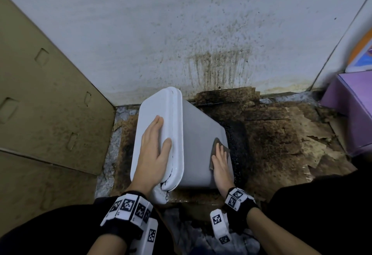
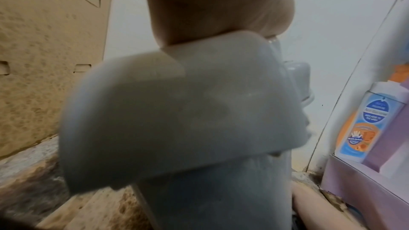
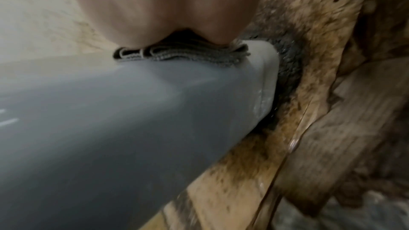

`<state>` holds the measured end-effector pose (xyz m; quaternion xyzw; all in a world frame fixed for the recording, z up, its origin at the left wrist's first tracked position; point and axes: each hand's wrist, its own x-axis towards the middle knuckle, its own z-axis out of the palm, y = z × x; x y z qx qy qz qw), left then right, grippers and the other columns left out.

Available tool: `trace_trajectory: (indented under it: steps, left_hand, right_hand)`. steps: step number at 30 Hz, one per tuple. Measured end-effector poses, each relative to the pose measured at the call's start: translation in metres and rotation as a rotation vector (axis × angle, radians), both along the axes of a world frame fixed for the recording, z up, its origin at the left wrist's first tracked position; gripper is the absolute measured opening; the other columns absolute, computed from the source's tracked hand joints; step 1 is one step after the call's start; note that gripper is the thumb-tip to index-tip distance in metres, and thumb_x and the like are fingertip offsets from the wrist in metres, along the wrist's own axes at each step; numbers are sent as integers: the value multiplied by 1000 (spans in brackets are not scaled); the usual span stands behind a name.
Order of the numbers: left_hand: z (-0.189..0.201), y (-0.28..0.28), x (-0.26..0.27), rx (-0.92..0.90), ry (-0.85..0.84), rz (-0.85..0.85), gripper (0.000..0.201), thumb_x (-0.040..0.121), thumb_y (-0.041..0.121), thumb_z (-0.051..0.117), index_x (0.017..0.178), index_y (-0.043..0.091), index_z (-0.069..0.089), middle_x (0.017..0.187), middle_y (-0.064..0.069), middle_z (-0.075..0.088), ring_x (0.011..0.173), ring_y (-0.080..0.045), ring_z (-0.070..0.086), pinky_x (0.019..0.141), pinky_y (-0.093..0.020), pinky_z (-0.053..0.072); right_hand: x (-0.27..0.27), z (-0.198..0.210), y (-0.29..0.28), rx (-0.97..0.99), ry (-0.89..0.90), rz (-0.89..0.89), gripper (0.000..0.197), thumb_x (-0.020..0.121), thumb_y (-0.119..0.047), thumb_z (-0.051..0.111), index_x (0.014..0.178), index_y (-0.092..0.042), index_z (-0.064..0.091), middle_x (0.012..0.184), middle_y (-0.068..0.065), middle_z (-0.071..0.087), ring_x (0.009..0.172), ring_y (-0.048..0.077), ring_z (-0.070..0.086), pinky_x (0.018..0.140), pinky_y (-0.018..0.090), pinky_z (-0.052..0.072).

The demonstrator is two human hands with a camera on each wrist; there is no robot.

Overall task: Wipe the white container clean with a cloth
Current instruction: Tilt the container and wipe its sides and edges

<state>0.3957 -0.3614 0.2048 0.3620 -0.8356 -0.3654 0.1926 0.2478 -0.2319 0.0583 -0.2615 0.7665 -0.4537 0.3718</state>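
Note:
The white container (image 1: pixel 198 133) is tipped to the left on stained cardboard, its lid (image 1: pixel 153 113) facing up-left. My left hand (image 1: pixel 155 146) lies flat on the lid with straight fingers, holding it steady. My right hand (image 1: pixel 220 158) presses a folded grey cloth (image 1: pixel 214 148) flat against the container's side near its bottom edge. In the right wrist view the cloth (image 3: pixel 181 55) sits bunched under my palm on the grey-white wall (image 3: pixel 110 111). The left wrist view shows the blurred lid corner (image 2: pixel 177 111) under my palm.
Dirty, dark-stained cardboard (image 1: pixel 271 133) covers the floor to the right. A stained white wall (image 1: pixel 181 33) stands behind. A brown cardboard panel (image 1: pixel 40 93) closes the left side. A purple box (image 1: pixel 352 109) with a bottle (image 2: pixel 365 120) sits at the right.

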Motion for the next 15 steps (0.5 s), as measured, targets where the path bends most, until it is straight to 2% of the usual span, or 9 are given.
trace_trajectory:
  steps: [3,5,7,10,12,15]
  left_hand:
    - [-1,1,-2,-15,-4,2,64,101,42,38,161,25,25,167,17,21,153,2,14,124,-22,11]
    - [-2,2,-3,-20,0,-2,64,101,42,38,161,25,25,167,17,21,153,3,14,123,-19,10]
    - [-3,3,-4,-25,1,-6,63,101,42,37,161,27,25,167,18,21,153,4,13,121,-14,9]
    - [-4,2,-5,-33,1,-7,62,101,42,37,160,28,24,167,17,21,153,4,14,121,-13,8]
    - [-4,2,-5,-32,2,-8,62,101,42,37,160,28,24,167,16,21,153,4,14,121,-14,9]
    - [-4,4,-6,-34,4,-12,62,101,42,38,160,27,25,167,16,21,153,3,15,122,-15,9]
  right_hand:
    - [21,14,-7,-105,-6,-70,50,108,-22,20,152,-39,5,164,-16,-7,153,6,-12,127,37,-4]
    - [39,36,-10,-204,-22,-127,54,102,-38,20,155,-43,16,167,-19,4,153,1,-7,126,32,-1]
    - [58,59,-10,-300,-11,-139,55,98,-46,19,153,-45,24,165,-22,13,152,-5,-2,124,26,1]
    - [75,74,-5,-375,103,-101,56,100,-43,17,155,-37,24,166,-19,16,153,-2,3,124,27,4]
    - [73,67,0,-377,196,-70,55,104,-39,16,158,-31,21,167,-18,14,154,3,4,125,28,5]
    - [64,53,7,-362,277,-17,54,106,-36,16,159,-30,20,167,-19,13,155,7,6,124,25,4]
